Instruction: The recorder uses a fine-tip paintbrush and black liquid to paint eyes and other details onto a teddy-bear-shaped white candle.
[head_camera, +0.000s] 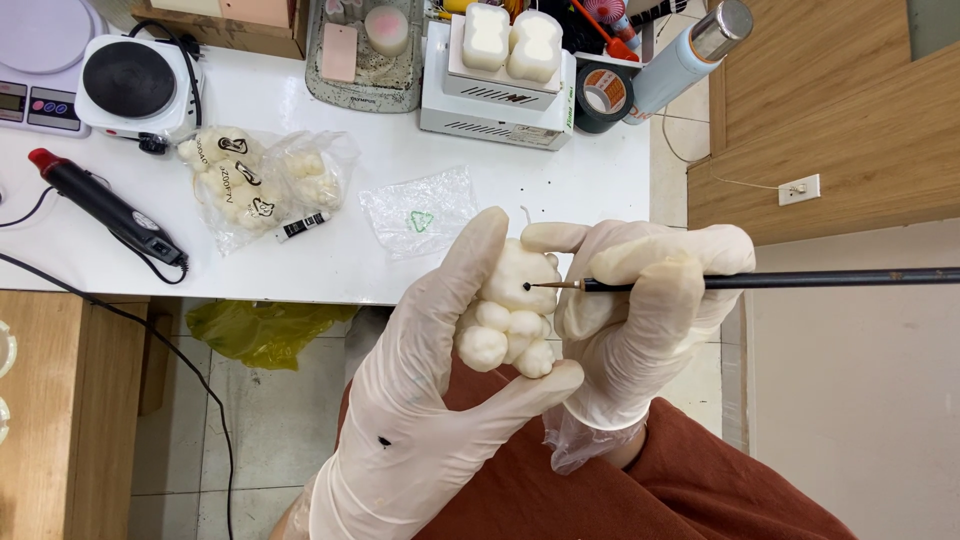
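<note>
White counter (330, 270) runs beyond the hands, carrying a bag of bears (250, 185), a hot plate (130, 80) and a heat tool (105, 210) off past the left hand. Both hands are gloved. Left hand (430, 400) is closed around a small cream bear (510, 310), thumb and fingers pinching it from both sides over the lap. Right hand (650, 300) is closed on a thin brush (760, 281), its tip touching a black dot on the bear's face. Painting the face looks to be the step in hand; it calls for a steady, light touch.
</note>
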